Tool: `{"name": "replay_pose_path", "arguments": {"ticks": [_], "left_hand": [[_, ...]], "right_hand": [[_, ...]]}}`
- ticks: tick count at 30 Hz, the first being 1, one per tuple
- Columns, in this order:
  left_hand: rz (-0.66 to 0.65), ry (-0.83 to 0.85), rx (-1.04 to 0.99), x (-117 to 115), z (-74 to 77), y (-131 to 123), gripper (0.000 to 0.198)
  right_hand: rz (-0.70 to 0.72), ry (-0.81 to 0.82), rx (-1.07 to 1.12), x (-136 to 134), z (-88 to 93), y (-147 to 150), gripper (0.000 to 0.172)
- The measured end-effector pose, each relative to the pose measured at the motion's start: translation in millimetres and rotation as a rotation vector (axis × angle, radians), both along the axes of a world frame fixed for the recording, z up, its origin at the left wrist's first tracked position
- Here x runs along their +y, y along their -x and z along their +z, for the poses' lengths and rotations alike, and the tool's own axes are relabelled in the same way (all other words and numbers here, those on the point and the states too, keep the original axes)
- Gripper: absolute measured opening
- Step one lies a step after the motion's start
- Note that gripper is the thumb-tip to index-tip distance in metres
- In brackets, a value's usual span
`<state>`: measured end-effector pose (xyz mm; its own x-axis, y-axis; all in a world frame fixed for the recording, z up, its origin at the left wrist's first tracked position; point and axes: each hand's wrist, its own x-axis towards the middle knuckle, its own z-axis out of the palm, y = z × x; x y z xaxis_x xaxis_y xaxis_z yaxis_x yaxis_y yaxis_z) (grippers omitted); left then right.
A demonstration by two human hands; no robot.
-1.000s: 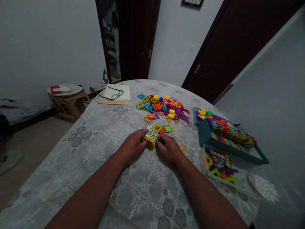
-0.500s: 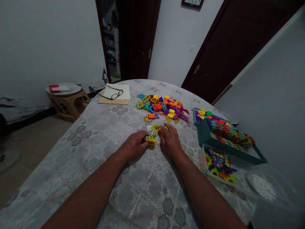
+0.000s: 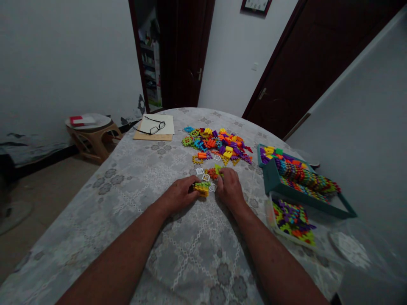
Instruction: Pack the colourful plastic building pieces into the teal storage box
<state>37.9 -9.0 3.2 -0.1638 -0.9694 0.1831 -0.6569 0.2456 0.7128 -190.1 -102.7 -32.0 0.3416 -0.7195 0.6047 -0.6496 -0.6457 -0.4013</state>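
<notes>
My left hand (image 3: 179, 195) rests on the table with its fingers closed on a small stack of joined yellow and green plastic pieces (image 3: 202, 188). Just to the right, my right hand (image 3: 229, 188) has its fingers curled over a green piece (image 3: 218, 170) lying by an orange piece (image 3: 212, 173). Small white window-shaped pieces (image 3: 199, 171) lie just beyond the stack. Farther back a heap of colourful interlocking pieces (image 3: 218, 144) spreads over the patterned tablecloth (image 3: 165, 237).
A teal box (image 3: 273, 180) with rows of stacked pieces stands at the right, with a clear tray of purple and green pieces (image 3: 291, 218) in front of it. Glasses (image 3: 152, 126) lie on papers at the far left. A stool (image 3: 92, 133) stands beyond the table.
My right hand left the stack, reached forward to the loose green and orange pieces, then curled over the green one. My left hand kept its hold on the stack.
</notes>
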Motion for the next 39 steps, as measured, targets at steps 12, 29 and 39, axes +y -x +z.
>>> {"name": "replay_pose_path", "arguments": {"ticks": [12, 29, 39], "left_hand": [[0.105, 0.068, 0.064, -5.2, -9.4, -2.4, 0.043], [0.172, 0.033, -0.03, -4.4, -10.9, -1.8, 0.06], [0.13, 0.095, -0.018, -6.0, -21.3, -3.6, 0.058]], "right_hand": [[0.248, -0.217, -0.15, 25.9, 19.7, -7.7, 0.016], [0.24, -0.259, 0.013, 26.7, 17.4, -7.5, 0.018], [0.306, -0.214, -0.052, 33.8, 21.9, -9.2, 0.034]]}}
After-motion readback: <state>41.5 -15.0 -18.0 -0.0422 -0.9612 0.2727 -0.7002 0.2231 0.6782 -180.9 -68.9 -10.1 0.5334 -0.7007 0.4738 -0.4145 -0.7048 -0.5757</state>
